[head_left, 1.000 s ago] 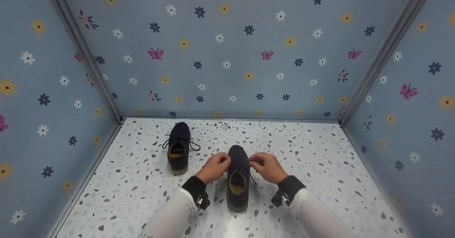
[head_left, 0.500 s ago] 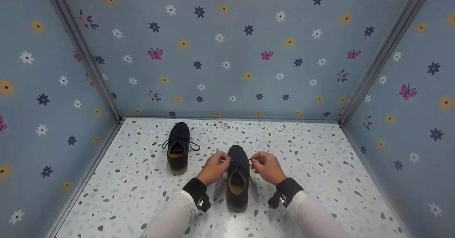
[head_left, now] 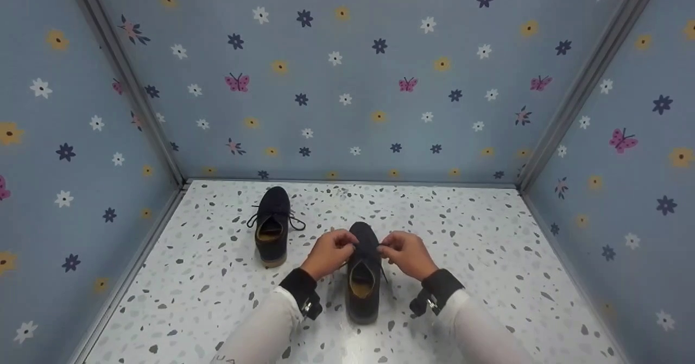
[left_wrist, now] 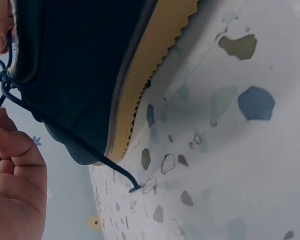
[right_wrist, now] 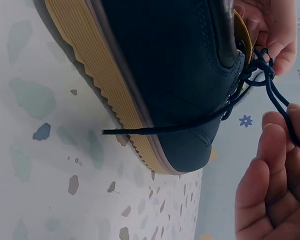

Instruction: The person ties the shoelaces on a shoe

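Note:
A dark blue lace-up shoe [head_left: 362, 288] stands on the floor, its toe pointing away from me. Over its front, my left hand [head_left: 330, 254] pinches part of the shoelace from the left side. From the right side my right hand [head_left: 407, 255] pinches another part, seen as a loop of shoelace [right_wrist: 280, 102] in the right wrist view. Between the hands, a knot [left_wrist: 4, 77] sits at the top of the lacing. One loose lace end [right_wrist: 155, 131] hangs down the shoe's side past the ridged tan sole [right_wrist: 80, 50].
A matching shoe [head_left: 273, 225] stands farther off to the left, its lace tied in a bow with loops spread to both sides. The speckled white floor [head_left: 461, 217] is enclosed by blue flower-patterned panels [head_left: 353, 81] at the back and both sides.
My left hand has shifted slightly up and right, over the shoe's front. The right hand moved out a little, then back in towards the shoe. Both shoes have stayed in place.

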Demonstrator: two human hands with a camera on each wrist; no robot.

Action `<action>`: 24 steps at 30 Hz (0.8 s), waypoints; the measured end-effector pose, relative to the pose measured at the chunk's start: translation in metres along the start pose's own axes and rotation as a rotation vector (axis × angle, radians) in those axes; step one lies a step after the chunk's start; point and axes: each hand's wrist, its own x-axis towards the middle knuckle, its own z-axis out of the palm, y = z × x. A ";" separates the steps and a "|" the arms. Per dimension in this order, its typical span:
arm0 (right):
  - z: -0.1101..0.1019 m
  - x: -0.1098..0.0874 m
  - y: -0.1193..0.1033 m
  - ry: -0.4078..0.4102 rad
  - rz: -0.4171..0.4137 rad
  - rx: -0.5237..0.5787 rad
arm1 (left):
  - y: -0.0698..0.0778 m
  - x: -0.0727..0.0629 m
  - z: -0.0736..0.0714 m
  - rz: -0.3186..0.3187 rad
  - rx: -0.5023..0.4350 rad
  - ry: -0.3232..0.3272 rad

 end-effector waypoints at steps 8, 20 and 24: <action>-0.003 0.002 -0.002 -0.007 -0.011 -0.057 | 0.005 0.004 -0.007 0.035 0.096 -0.034; -0.004 0.002 0.000 0.090 -0.063 -0.233 | 0.010 0.002 -0.013 0.067 0.269 -0.043; -0.005 0.000 0.001 0.114 -0.072 -0.265 | 0.010 0.000 -0.013 0.059 0.258 -0.039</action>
